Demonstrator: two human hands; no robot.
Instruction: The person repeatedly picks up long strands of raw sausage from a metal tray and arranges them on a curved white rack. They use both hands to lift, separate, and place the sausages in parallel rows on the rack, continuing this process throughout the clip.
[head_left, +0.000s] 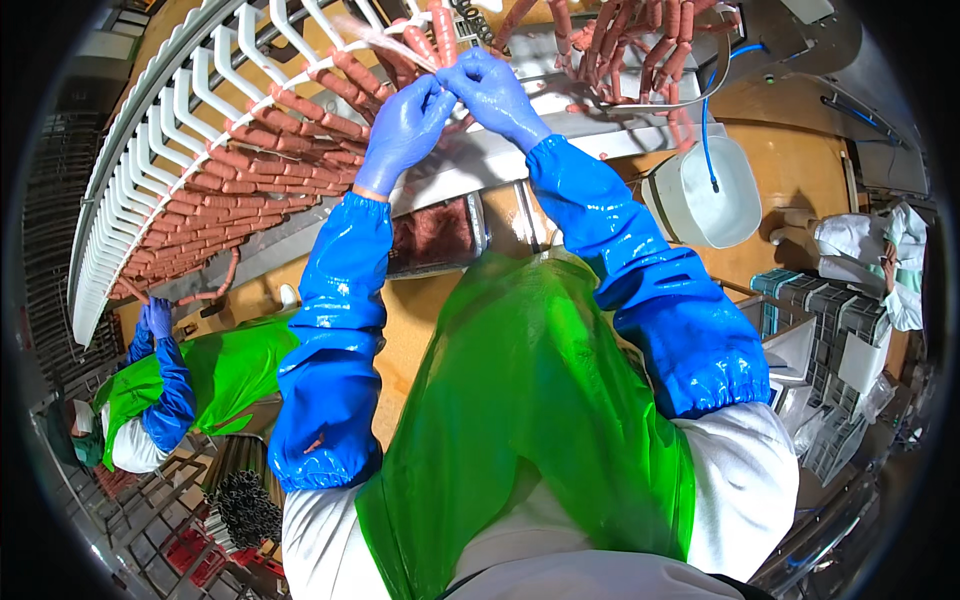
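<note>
My left hand (405, 127) and my right hand (487, 94), both in blue gloves, meet at the top centre with their fingertips pinched together. Between them is a small bit of pale casing, it seems, at the lower ends of sausages (444, 34). A pale, blurred strand of casing (394, 45) runs up and left from the fingertips. Left of my hands, linked sausages (281, 139) hang in many loops from a curved rail of white hooks (214, 79). What exactly each fingertip grips is too small to tell.
More linked sausages (664, 45) hang at the upper right above a metal table (510, 154). Below it are a tub of ground meat (439, 232) and a white bin (720, 191) with a blue hose. A co-worker (157, 375) handles sausages at left; another person (870, 247) stands by grey crates (825, 322).
</note>
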